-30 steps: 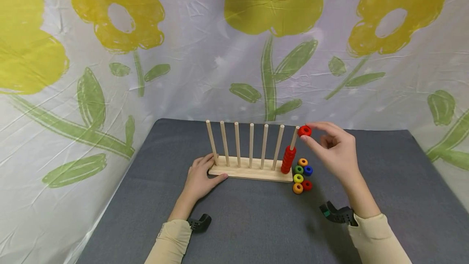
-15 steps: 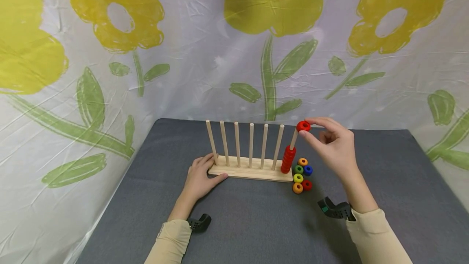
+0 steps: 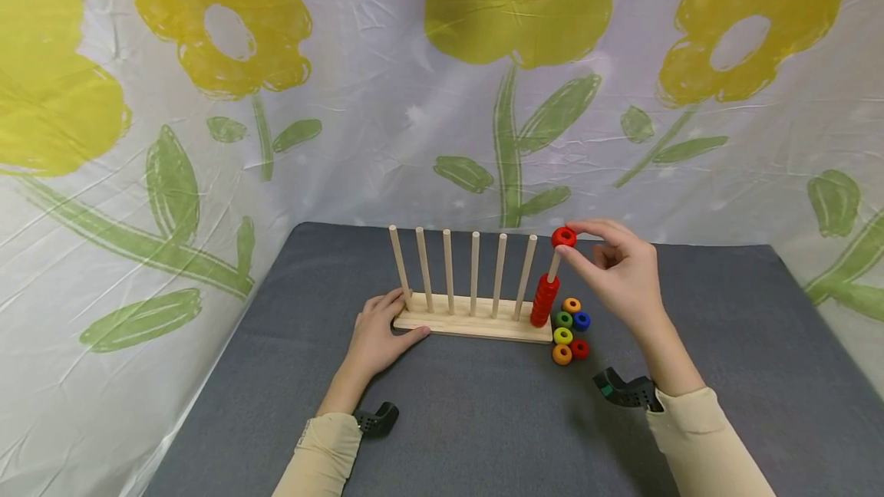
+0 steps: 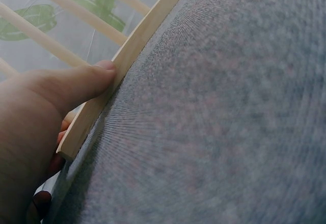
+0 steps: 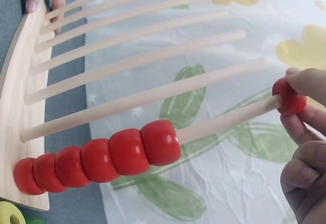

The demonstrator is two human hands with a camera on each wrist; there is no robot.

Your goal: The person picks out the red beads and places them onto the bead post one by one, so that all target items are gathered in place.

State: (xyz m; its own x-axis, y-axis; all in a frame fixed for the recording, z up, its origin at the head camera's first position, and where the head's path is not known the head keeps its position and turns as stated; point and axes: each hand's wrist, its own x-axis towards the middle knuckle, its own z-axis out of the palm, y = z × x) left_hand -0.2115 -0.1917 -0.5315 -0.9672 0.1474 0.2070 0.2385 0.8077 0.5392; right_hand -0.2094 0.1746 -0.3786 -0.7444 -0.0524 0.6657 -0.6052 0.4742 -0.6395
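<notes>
A wooden peg rack has a pale base point(image 3: 476, 324) and a row of upright pegs. At its left end my left hand point(image 3: 376, 336) grips the base, the thumb point(image 4: 97, 79) on the front edge and the fingers round the end, partly hidden. My right hand point(image 3: 625, 274) pinches a red bead point(image 5: 294, 101) between thumb and fingertips at the top of the rightmost peg point(image 5: 229, 119). In the right wrist view the peg's tip sits at the bead's hole. Lower on that peg, several red beads point(image 5: 130, 152) are stacked down to the base.
Loose beads lie beside the rack's right end: a blue bead point(image 3: 576, 326), a green bead point(image 3: 558, 321), a yellow bead point(image 3: 556, 340), a red bead point(image 3: 575, 353) and two orange ones. The other pegs point(image 3: 474, 274) stand bare. A flowered cloth point(image 3: 387, 121) hangs behind the grey table point(image 3: 470, 420).
My right hand has moved a little left, bringing the red bead from beside the rightmost peg to over its tip. The left hand has stayed in place on the base.
</notes>
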